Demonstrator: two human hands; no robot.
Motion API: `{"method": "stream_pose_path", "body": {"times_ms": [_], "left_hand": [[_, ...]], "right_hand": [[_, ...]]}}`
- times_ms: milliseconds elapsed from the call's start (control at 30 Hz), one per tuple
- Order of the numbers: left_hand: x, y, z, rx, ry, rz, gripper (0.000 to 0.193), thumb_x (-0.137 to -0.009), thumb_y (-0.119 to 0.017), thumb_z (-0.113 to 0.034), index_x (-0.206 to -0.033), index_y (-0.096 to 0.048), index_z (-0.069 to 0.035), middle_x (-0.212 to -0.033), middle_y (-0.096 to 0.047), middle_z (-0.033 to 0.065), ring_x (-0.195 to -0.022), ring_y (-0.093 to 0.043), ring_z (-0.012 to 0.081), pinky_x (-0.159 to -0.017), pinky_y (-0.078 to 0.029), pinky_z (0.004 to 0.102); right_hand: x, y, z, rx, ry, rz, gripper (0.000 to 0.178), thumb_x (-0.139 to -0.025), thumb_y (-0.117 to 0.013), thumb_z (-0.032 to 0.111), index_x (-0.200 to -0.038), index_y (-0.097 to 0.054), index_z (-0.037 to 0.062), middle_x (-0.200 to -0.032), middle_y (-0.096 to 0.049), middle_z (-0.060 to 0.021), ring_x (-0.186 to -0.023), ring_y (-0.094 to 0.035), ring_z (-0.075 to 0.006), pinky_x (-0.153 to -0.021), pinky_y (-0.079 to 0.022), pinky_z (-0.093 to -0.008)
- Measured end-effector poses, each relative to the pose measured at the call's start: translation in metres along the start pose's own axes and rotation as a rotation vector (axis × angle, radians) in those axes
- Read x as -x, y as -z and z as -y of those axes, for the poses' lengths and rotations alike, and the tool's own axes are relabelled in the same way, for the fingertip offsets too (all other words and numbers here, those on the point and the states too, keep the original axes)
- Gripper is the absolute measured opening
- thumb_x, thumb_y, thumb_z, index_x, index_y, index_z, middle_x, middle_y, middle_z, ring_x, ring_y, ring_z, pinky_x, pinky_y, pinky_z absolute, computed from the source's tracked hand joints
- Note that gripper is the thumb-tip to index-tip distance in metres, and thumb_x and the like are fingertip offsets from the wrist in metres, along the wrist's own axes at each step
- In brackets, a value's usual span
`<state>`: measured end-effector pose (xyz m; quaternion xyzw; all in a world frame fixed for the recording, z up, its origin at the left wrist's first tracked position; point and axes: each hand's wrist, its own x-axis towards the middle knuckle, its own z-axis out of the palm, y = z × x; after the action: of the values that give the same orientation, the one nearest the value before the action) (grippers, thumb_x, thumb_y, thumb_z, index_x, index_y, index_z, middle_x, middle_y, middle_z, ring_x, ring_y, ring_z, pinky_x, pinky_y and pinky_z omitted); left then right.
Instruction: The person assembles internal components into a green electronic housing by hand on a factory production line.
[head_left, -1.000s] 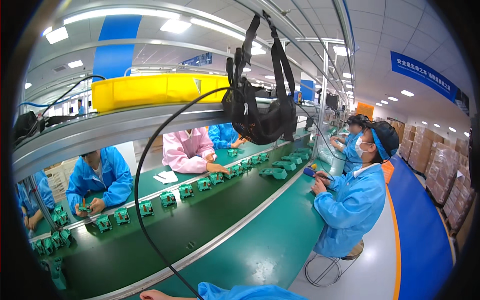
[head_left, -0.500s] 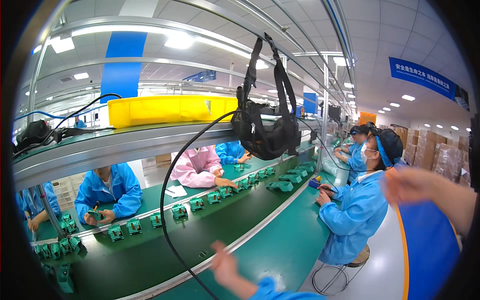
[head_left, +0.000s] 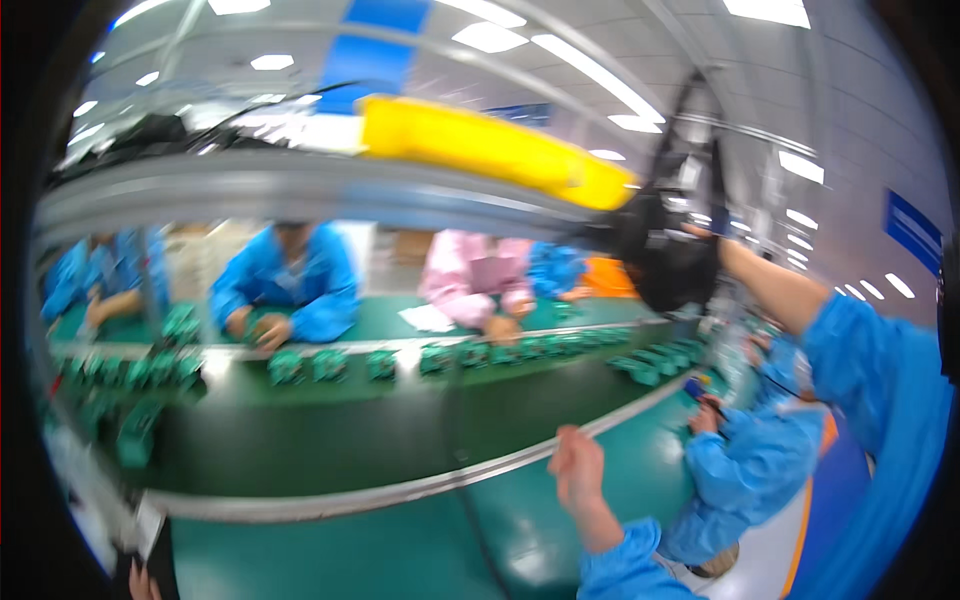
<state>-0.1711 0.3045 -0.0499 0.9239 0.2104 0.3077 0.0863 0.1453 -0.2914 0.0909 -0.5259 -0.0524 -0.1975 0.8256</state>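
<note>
My left hand (head_left: 580, 468) is raised above the near green bench, its fingers curled together, with nothing visible in them. My right arm reaches up from the right edge. My right hand (head_left: 708, 240) is at a black strapped bag-like bundle (head_left: 665, 255) hanging from the overhead frame. Blur and the bundle hide most of that hand's fingers, so its grip is unclear. A dark cable (head_left: 470, 500) runs down in front of the bench, left of my left hand.
Green assemblies (head_left: 435, 358) line the conveyor (head_left: 330, 430). Co-workers in blue and pink sit beyond it; another person in blue (head_left: 745, 470) works at right. A yellow bin (head_left: 490, 150) rests on the overhead shelf (head_left: 250, 190). At lower left, someone's fingers (head_left: 142, 580) show.
The view has turned left and is blurred. My right hand has gone from the right side up to the hanging black bundle. My left hand is now higher, with more forearm showing.
</note>
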Motion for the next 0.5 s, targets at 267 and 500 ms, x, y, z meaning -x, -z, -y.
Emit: {"method": "stream_pose_path", "body": {"times_ms": [267,500], "left_hand": [[-0.011,0.014,-0.065,-0.093,0.104,0.087,0.027,-0.075,-0.055,-0.018,-0.098,-0.057,-0.005,-0.112,-0.051,0.0115,-0.103,-0.047,0.0306,-0.090,-0.034,0.0379],[-0.001,0.031,-0.070,-0.272,-0.005,-0.042,0.022,-0.073,-0.055,-0.016,-0.093,-0.057,-0.007,-0.103,-0.054,0.0077,-0.091,-0.051,0.0269,-0.080,-0.038,0.0368]], "right_hand": [[0.136,-0.036,-0.093,-0.088,-0.833,0.481,0.011,-0.082,-0.038,0.005,-0.084,-0.048,0.0015,-0.052,-0.033,0.0008,-0.044,-0.028,-0.0077,-0.041,-0.025,-0.0226],[0.160,-0.054,-0.084,-0.031,-0.946,0.504,0.012,-0.082,-0.041,0.004,-0.087,-0.050,-0.0016,-0.054,-0.028,0.0013,-0.048,-0.028,-0.0084,-0.045,-0.024,-0.0223]]}}
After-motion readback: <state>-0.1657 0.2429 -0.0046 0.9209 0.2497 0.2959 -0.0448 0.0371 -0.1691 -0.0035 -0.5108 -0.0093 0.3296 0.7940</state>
